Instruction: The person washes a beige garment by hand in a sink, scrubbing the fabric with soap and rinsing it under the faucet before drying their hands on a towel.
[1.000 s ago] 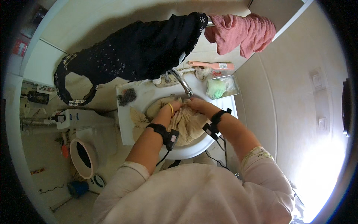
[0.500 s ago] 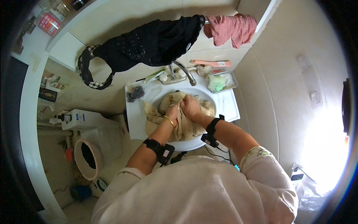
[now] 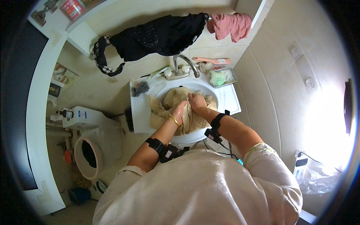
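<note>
So, leaning over the white sink (image 3: 227,98) and reaching in with both arms, elbows out wide and wrists close together. Holding the tan cloth (image 3: 175,97), bunched up inside the sink, just in front of the tap (image 3: 176,66). Pinching a raised fold with the right hand (image 3: 197,101), back of the hand up, fingers curled in and nearly closed. Gripping the same cloth with the left hand (image 3: 179,111), just beside the right one and a bit closer to the body, tipped inward, fingers bent round the fold. Hard to tell how tight, with some fingertips tucked out of sight. Wearing a gold bangle (image 3: 173,120) on the left wrist and a black strap (image 3: 155,145) on each forearm. Near the right hand, a tray (image 3: 233,80) on the sink's back corner; over to the left, a gray scrubber (image 3: 140,88).
</note>
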Motion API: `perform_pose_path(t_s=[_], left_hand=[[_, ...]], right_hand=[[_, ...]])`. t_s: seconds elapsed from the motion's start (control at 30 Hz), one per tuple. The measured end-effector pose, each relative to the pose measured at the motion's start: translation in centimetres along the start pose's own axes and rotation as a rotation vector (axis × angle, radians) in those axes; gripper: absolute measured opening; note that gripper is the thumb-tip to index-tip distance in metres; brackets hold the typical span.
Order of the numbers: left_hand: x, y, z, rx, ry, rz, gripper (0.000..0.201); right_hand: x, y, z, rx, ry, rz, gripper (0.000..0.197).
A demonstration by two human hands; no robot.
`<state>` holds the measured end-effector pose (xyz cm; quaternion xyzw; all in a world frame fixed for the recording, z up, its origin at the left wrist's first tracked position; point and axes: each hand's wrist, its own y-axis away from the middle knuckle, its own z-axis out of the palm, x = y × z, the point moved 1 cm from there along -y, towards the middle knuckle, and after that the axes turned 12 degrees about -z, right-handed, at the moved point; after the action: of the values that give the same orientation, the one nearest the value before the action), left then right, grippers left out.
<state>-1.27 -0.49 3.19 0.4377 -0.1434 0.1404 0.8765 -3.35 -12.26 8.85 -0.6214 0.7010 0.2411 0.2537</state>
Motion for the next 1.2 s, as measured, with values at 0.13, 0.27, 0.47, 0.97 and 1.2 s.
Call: perform_pose_path(t_s=[0.13, 0.27, 0.47, 0.97, 1.2], left_hand=[[2.4, 3.3, 0.2, -0.363, 0.199, -0.061, 0.059], [0.0, 1.1, -1.9, 0.029, 0.126, 0.121, 0.05], [0.8, 5.5, 2.3, -0.049, 0.06, -0.006, 0.051], [5.7, 8.7, -2.2, -0.122, -0.089, 0.31, 0.04], [9.4, 12.9, -7.1, -0.187, -0.099, 0.552, 0.021]], right_hand=[[-5.0, 3.8, 1.4, 0.1, 0.052, -0.18, 0.029], [-4.6, 2.8, 3.1, -0.003, 0.075, -0.236, 0.027], [-2.5, -0.6, -0.1, 0.09, -0.107, 0.094, 0.031], [-0.7, -2.7, -1.3, -0.025, -0.501, 0.04, 0.043], [7.7, 4.5, 0.4, -0.549, -0.307, -0.201, 0.069]])
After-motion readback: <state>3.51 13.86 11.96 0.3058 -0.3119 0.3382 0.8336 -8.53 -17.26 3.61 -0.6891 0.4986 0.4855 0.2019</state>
